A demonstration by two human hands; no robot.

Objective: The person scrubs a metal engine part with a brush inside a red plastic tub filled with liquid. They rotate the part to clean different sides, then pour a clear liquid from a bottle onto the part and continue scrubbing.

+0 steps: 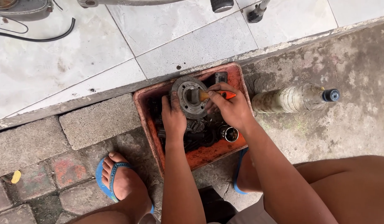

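A round metal engine part is gripped by the left hand over the orange tray; an orange-handled brush, clasped in the right hand, is worked inside it, grime remaining.

One package: a grimy clear plastic bottle, blue-capped, lying just right of your orange tray.

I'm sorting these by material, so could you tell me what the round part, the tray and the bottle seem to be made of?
Round part: likely cast metal, dull grey and grimy, with a machined-looking ring face and bolt holes.
Tray: probably plastic, orange, heavily soiled; rounded moulded rim.
Bottle: clear, likely plastic, though glass is possible; fogged with dirt, dark cap.
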